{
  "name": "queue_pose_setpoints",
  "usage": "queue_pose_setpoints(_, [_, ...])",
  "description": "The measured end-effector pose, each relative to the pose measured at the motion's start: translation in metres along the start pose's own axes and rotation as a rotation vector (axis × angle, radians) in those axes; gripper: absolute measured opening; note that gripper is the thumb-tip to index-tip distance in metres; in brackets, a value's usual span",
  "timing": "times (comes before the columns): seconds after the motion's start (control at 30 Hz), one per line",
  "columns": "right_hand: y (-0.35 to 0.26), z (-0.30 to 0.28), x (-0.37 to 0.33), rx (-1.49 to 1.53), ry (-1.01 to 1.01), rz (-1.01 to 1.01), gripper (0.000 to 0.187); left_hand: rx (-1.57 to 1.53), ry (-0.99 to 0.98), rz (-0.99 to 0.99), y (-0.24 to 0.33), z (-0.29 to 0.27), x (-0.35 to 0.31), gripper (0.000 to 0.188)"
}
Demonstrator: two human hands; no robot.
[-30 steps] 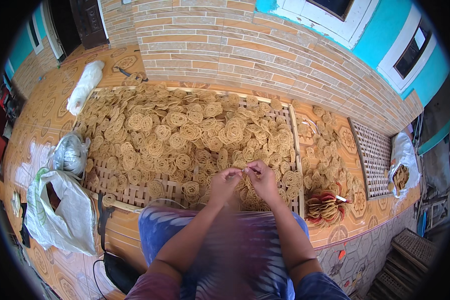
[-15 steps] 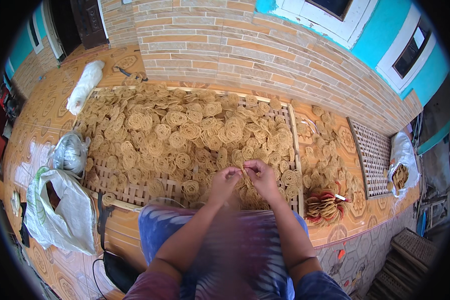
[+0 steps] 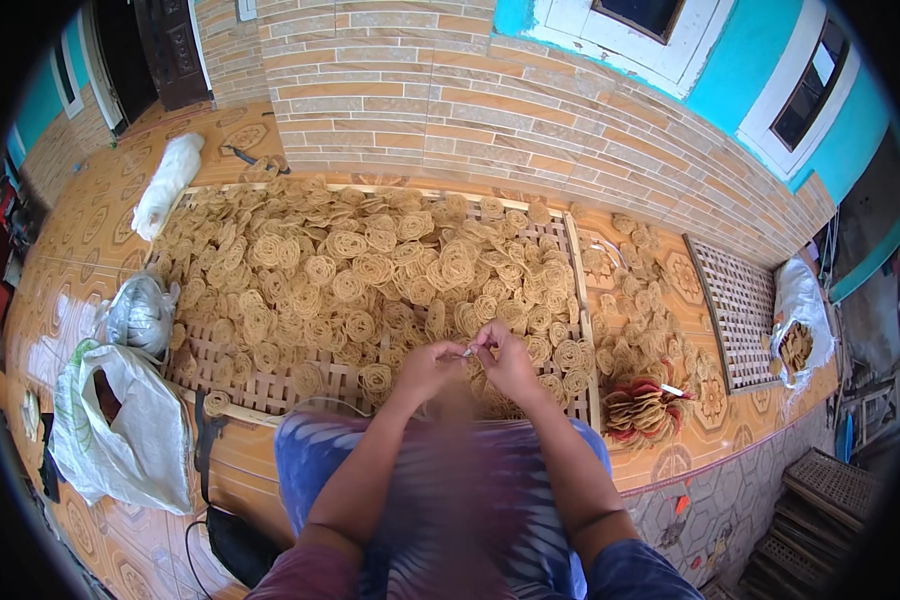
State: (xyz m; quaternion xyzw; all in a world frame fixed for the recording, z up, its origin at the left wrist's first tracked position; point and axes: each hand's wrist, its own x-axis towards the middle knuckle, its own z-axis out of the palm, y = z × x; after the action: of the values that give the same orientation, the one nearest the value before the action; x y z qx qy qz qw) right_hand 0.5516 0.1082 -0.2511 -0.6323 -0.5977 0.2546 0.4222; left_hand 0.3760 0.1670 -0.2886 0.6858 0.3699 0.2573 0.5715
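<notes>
My left hand (image 3: 430,372) and my right hand (image 3: 506,364) meet fingertip to fingertip over the front of a big woven bamboo tray (image 3: 335,380). Both are closed in a pinch. A tiny pale bit (image 3: 468,352) shows between the fingers, too small to name. Under and beyond them the tray is heaped with tan, coiled, lacy rounds (image 3: 373,268), like dried crackers. To the right of my hands, on the tiles, lies a fanned bundle of such rounds (image 3: 642,412) with red edges and a white stick-like piece on top.
At left stand an open white sack (image 3: 160,430) and a tied plastic bag (image 3: 140,315); a white furry animal (image 3: 167,185) lies behind them. More loose rounds (image 3: 640,300) lie right of the tray, before a bare woven rack (image 3: 735,315) and another sack (image 3: 800,300). A black bag (image 3: 235,545) sits at lower left.
My hands have shifted slightly left and down, still pinched together. A small pale bit now shows between the fingertips. The whole view has tilted a little.
</notes>
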Motion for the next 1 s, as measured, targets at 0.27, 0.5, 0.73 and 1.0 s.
queue_pose_setpoints(0.27, [0.018,0.005,0.007,0.191,-0.023,0.064,0.017,-0.020,0.047,-0.009,-0.020,-0.003,0.011,0.029])
queue_pose_setpoints(0.5, [0.029,0.016,-0.002,-0.656,0.090,-0.217,0.020,-0.173,0.213,-0.059,-0.010,-0.008,0.013,0.025])
queue_pose_setpoints(0.73, [0.037,-0.007,0.011,0.159,0.005,0.331,0.017,-0.176,0.156,-0.068,0.002,0.001,0.009,0.021])
queue_pose_setpoints(1.0, [0.029,0.001,0.007,0.303,-0.047,0.158,0.016,-0.282,0.188,-0.079,0.008,0.009,0.009,0.018])
